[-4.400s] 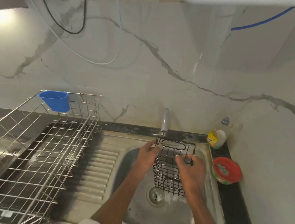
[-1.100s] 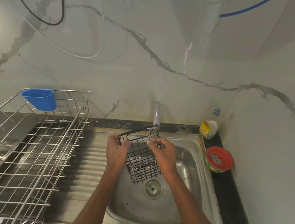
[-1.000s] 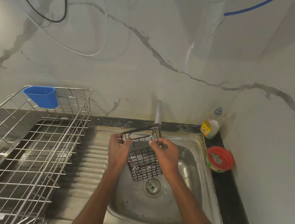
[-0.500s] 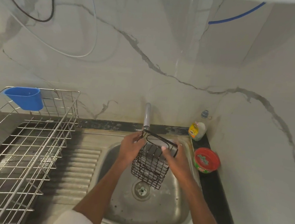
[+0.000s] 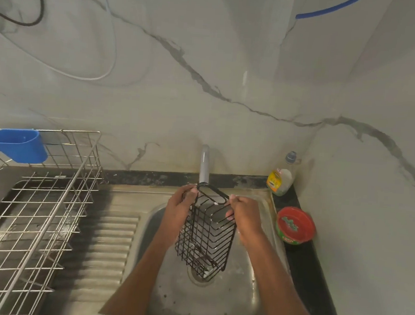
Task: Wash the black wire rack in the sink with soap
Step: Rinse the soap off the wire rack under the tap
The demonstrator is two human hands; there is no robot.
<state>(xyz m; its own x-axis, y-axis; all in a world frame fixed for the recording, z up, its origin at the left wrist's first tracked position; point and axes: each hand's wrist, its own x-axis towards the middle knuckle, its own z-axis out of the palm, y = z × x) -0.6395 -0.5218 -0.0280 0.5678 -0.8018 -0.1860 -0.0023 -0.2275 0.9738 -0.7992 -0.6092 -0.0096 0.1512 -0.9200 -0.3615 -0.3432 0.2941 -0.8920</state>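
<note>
Both hands hold the black wire rack point(image 5: 205, 236) over the sink point(image 5: 214, 304): left hand point(image 5: 178, 211) grips its upper left edge, right hand point(image 5: 245, 216) pinches the upper right rim. Right of the sink on the bench, a red tub point(image 5: 295, 226) shows a green-patterned top; its contents cannot be told. Behind it stands a soap bottle point(image 5: 280, 181), partly full. The rack is a narrow black grid basket, hanging tilted between the hands, below the tap point(image 5: 204, 164), its lower end above the drain point(image 5: 201, 276).
</note>
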